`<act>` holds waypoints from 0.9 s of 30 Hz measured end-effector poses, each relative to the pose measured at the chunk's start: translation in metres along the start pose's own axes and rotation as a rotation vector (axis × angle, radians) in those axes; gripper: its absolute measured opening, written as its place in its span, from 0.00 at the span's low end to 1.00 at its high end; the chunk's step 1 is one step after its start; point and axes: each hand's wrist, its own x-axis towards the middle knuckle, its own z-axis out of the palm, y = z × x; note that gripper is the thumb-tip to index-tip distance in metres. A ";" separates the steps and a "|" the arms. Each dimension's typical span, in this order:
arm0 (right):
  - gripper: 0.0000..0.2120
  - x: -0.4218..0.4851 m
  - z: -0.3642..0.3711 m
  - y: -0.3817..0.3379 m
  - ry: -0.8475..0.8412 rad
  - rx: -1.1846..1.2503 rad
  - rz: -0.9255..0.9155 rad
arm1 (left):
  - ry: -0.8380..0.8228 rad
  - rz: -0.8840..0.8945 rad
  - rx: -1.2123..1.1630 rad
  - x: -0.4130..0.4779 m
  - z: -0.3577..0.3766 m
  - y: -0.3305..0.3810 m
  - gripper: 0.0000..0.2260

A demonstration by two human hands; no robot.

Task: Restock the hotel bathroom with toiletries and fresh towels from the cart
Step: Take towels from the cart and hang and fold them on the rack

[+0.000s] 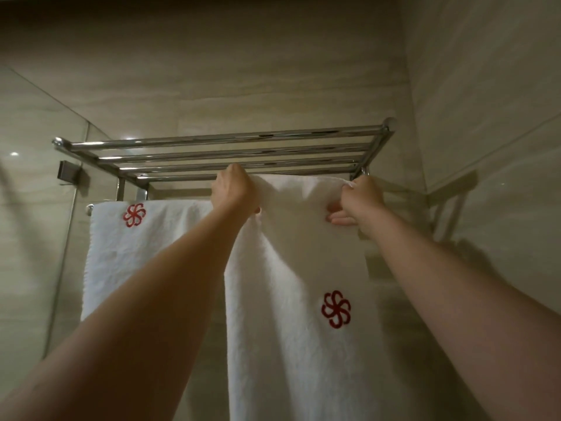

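Two hands, left hand [234, 191] and right hand [359, 200], clutch the top edge of the white terry towel with red pinwheel emblem [288, 344] draping below them; soft, limp, likely light: grip near corners.

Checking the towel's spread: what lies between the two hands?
In the head view, only the top edge of the held towel spans from the left hand to the right hand, below the rack.

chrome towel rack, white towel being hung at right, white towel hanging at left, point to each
chrome towel rack [212, 137]: head view, front tube
white towel being hung at right [273, 314]: head view, cloth left of red logo
white towel hanging at left [127, 262]: head view, cloth below red logo
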 end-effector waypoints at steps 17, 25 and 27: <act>0.24 0.010 0.009 0.013 -0.159 -0.755 -0.489 | -0.209 0.347 0.108 0.013 0.071 -0.025 0.26; 0.27 0.027 0.015 0.013 -0.124 -1.001 -0.500 | -0.176 0.465 0.227 0.021 0.070 -0.026 0.22; 0.28 0.031 0.019 0.012 -0.098 -1.017 -0.529 | -0.192 0.447 0.243 0.027 0.070 -0.026 0.24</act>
